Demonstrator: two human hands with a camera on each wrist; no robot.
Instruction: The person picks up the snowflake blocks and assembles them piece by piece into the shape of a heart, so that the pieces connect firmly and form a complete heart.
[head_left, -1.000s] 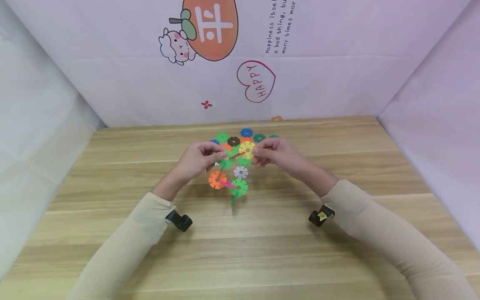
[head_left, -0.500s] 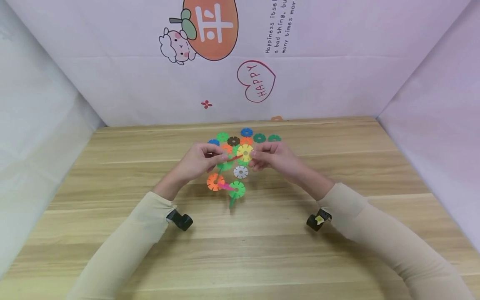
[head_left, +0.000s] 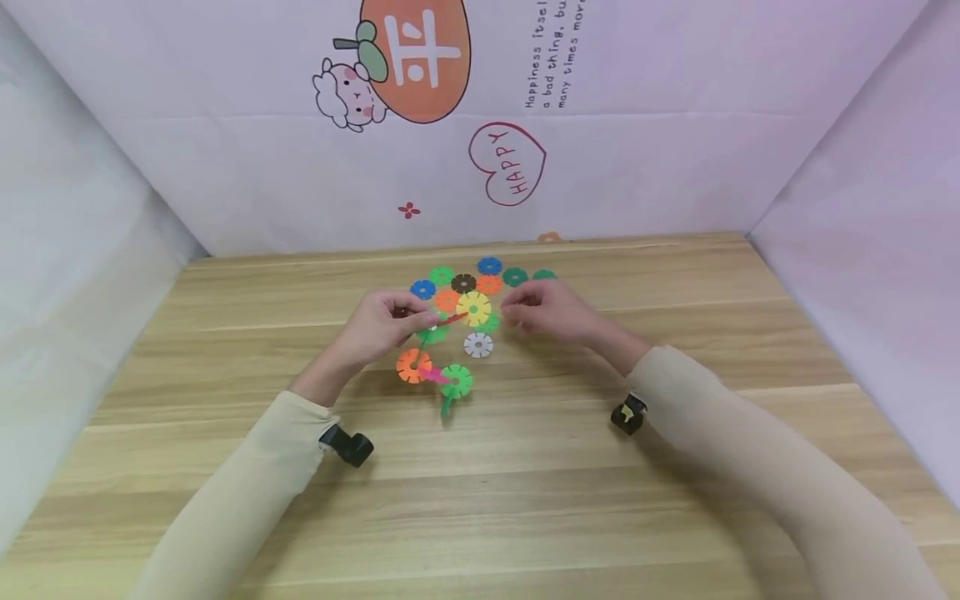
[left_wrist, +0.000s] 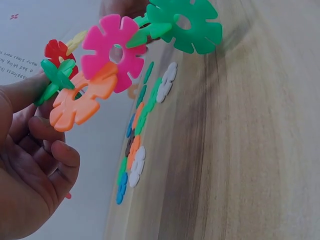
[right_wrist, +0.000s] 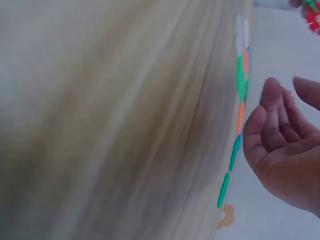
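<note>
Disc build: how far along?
Done: a chain of discs is joined, the yellow disc seemingly slotted in at one end.
In hand: the left hand pinches the chain; the right hand holds nothing.
Remaining, if more should join: loose discs lying unattached on the table.

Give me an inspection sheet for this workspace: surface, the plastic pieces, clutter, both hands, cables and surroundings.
Surface: wood-grain table.
Job's things: interlocked chain of slotted discs, with a yellow disc at one end; loose discs lie toward the table's far side.
Clutter: nothing seen.
Hands: left hand holds the chain; right hand holds nothing, near the yellow disc.
Cables: nothing seen.
Surroundings: white back panel with cartoon prints and a "HAPPY" heart; white side panels.
</note>
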